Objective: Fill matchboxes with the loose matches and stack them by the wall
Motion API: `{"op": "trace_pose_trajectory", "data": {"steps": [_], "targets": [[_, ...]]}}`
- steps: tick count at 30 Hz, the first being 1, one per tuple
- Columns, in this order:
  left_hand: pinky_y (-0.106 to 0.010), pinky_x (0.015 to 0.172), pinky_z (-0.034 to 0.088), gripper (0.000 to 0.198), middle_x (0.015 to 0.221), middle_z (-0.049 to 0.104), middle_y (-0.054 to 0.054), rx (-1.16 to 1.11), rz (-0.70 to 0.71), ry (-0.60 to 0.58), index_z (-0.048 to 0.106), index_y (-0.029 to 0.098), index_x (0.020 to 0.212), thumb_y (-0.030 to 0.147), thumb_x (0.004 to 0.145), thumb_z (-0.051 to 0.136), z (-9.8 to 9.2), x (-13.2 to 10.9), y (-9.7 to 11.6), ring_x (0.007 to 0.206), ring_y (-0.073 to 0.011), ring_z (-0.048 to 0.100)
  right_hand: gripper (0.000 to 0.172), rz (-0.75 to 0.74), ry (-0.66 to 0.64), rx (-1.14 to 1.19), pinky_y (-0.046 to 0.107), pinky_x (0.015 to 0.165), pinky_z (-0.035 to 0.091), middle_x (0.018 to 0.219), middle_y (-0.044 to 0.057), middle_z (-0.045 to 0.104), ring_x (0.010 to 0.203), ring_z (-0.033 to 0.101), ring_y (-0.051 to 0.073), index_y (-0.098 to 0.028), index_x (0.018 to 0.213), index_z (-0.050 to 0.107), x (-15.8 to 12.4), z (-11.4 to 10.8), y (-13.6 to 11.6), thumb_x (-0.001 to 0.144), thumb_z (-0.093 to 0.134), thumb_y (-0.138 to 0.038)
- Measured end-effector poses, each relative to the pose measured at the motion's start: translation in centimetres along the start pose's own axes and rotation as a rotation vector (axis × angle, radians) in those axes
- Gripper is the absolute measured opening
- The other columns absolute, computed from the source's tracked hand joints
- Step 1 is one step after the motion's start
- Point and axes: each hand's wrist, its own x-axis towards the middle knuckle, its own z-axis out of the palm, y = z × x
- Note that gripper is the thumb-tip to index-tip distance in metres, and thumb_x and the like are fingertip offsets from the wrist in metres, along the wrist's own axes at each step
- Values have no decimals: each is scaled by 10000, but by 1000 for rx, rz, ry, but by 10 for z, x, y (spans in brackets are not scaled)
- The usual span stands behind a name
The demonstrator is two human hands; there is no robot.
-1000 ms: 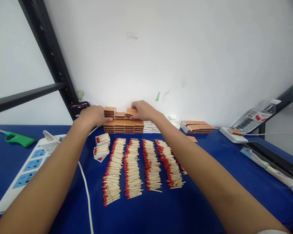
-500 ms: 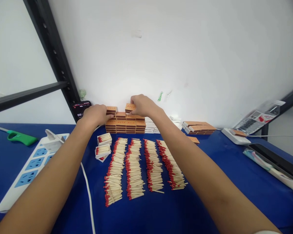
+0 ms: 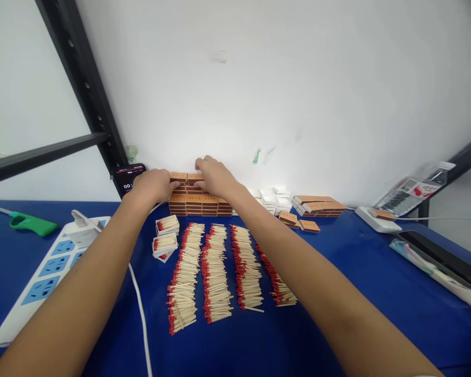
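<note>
A stack of orange matchboxes (image 3: 198, 205) stands against the white wall at the back of the blue table (image 3: 337, 293). My left hand (image 3: 151, 186) presses its curled fingers against the stack's left end, at the top box (image 3: 178, 178). My right hand (image 3: 214, 177) lies curled over the upper row, fingers down on a box (image 3: 194, 178) next to the left one. In front of the stack lie several rows of red-tipped matches (image 3: 214, 272). My right forearm crosses the rightmost row.
Open filled trays (image 3: 165, 233) sit left of the matches. White inner trays (image 3: 272, 198) and more orange sleeves (image 3: 317, 204) lie to the right. A power strip (image 3: 43, 272) with cable, a green lighter (image 3: 31, 223), a phone timer (image 3: 129, 175) and a black frame post (image 3: 86, 89) are on the left.
My right hand moved left along the top of the stack with the box it held and now rests lower, beside my left hand. The left hand stayed put.
</note>
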Motion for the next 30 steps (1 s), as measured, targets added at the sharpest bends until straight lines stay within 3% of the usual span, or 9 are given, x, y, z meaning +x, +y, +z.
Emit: {"op": "trace_pose_trajectory", "data": {"steps": [6, 15, 24, 30], "targets": [[-411, 870, 543, 584, 1265, 748, -258, -4, 11, 13, 717, 108, 1302, 530, 1040, 411, 2, 1, -1, 1173, -414, 708, 259, -6, 56, 117, 377, 918, 469, 1225, 126, 640, 1071, 608, 263, -177, 1153, 614, 3, 9, 5, 937, 754, -205], [-388, 859, 538, 655, 1264, 749, -259, -14, 9, 12, 719, 111, 1300, 617, 1032, 401, 4, 4, -2, 1161, -403, 712, 294, 71, 117, 312, 375, 935, 464, 1191, 97, 626, 1070, 590, 246, -196, 1141, 577, -1, 24, 13, 886, 718, -156], [-389, 861, 538, 562, 1287, 742, -255, -10, 7, -1, 713, 115, 1322, 514, 1037, 439, 4, 5, -3, 1183, -403, 706, 305, 59, 115, 295, 368, 936, 459, 1174, 102, 633, 1034, 589, 239, -176, 1152, 585, -1, 24, 14, 874, 701, -123], [-407, 859, 540, 601, 1291, 741, -253, -10, 12, -1, 710, 116, 1329, 548, 1029, 420, 3, 4, -2, 1185, -412, 701, 276, 52, 101, 295, 366, 932, 462, 1144, 89, 632, 1047, 595, 239, -195, 1126, 585, -4, 26, 13, 885, 695, -118]]}}
